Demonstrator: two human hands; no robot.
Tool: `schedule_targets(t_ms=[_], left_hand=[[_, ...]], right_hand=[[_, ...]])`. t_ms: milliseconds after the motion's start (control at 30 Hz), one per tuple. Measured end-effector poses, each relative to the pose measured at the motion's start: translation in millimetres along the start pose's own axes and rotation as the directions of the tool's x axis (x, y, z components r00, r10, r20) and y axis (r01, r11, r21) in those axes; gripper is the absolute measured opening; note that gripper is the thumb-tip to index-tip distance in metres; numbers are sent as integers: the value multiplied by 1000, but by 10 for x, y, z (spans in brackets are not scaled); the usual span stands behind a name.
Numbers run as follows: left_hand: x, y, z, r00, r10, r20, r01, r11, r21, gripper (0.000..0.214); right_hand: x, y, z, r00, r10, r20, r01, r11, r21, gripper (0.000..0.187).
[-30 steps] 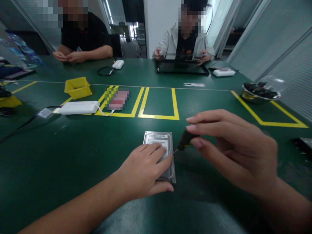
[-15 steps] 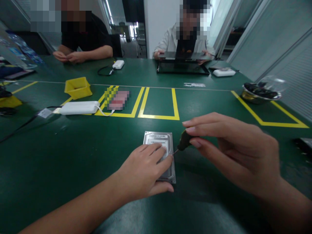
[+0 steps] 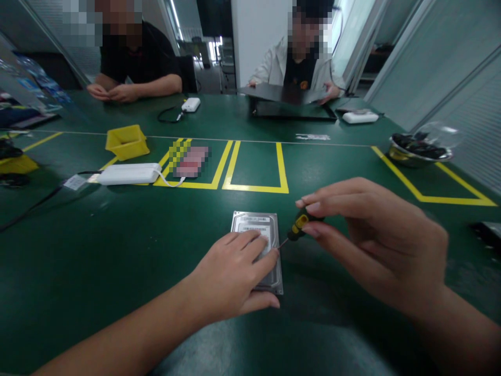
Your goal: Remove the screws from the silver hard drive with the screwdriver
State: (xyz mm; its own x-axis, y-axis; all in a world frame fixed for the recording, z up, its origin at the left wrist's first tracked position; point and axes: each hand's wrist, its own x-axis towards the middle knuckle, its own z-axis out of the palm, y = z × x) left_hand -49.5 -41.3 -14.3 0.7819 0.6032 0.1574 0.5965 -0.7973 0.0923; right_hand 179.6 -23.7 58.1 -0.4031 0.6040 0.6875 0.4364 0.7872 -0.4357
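Observation:
A silver hard drive [image 3: 255, 220] with a white label lies flat on the green table, its label partly hidden under my left hand [image 3: 235, 266]. That hand holds the drive, fingers across its top and thumb by the near edge. Just to the right, my right hand [image 3: 376, 240] pinches a small black and yellow screwdriver [image 3: 300, 223] by the handle, thumb against fingertips. The screwdriver tilts, its thin shaft pointing down left to the drive's right edge beside my left index finger. Whether the tip sits in a screw, I cannot tell.
Beyond lie a white power strip [image 3: 129, 174], a blurred-out pink object [image 3: 192, 161], a yellow bin [image 3: 127, 142] and a metal bowl [image 3: 420, 149] of dark parts. Across the table, one person [image 3: 136, 62] rests their arms; another handles a dark panel [image 3: 285, 94].
The screwdriver has turned in my right fingers, so yellow on its handle now shows. My left hand and the hard drive stay put. The person opposite has tilted the dark panel.

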Motion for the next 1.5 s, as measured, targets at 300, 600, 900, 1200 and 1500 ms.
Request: schedule_targets(t_ms=[300,600,900,1200,1500], left_hand=[[-10,-2,11,1000,-2,-2,2,1000,1,66],[-11,-4,-2,1000,3,16,-3,1000,5,65],[4,-3,13,1000,0,5,0,1000,4,66],[10,-12,14,1000,-4,14,4,1000,-3,66],[-6,-12,16,1000,1,17,-1,1000,-5,66]], right_hand=[[-34,6,21,1000,-8,-7,8,999,49,26],[-23,-5,34,998,-29,-52,28,999,-19,24],[-33,-1,30,999,-30,-21,30,1000,1,25],[-51,27,55,999,17,-50,-14,998,60,30],[-84,40,66,994,104,-18,-99,980,172,32]])
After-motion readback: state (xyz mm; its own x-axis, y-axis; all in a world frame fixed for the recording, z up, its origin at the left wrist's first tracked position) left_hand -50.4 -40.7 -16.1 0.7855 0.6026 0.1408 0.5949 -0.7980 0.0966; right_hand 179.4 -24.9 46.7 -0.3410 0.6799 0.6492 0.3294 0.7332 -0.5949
